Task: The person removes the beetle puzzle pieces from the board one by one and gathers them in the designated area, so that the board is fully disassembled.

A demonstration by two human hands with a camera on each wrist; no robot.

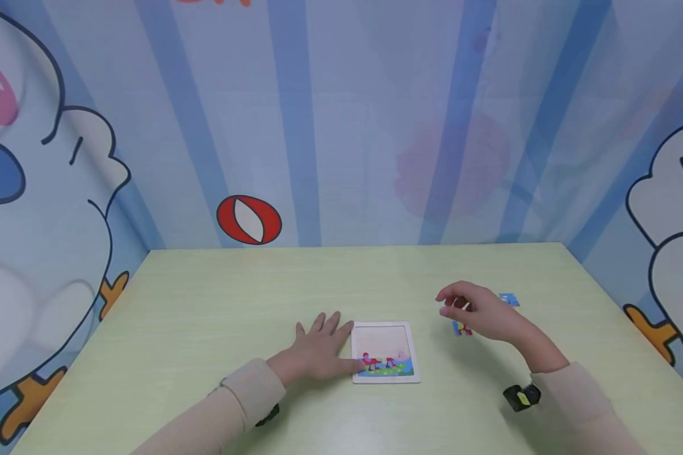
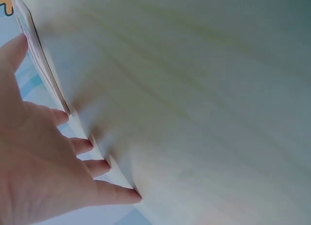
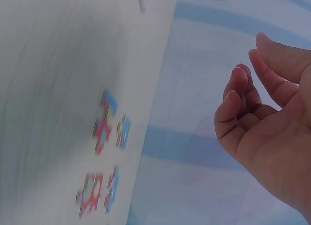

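Observation:
A square white-framed jigsaw board (image 1: 380, 331) lies on the table, with joined pieces (image 1: 386, 364) showing red figures and green grass along its bottom. My left hand (image 1: 320, 351) is spread flat at the board's left side; its thumb rests on the lower left of the frame, and the other fingertips touch the table. Over the loose pieces on the right, my right hand (image 1: 486, 311) hovers with loosely bent fingers. Nothing shows between its thumb and index finger in the right wrist view. Below it lie jigsaw pieces, including a red and blue piece (image 3: 102, 130) and a red-green piece (image 3: 91, 193).
Another blue piece (image 1: 509, 299) lies behind the right hand. The pale yellow-green table (image 1: 250, 284) ends at a blue striped curtain (image 1: 353, 139) printed with cartoon figures. Each wrist wears a small black device (image 1: 522, 397).

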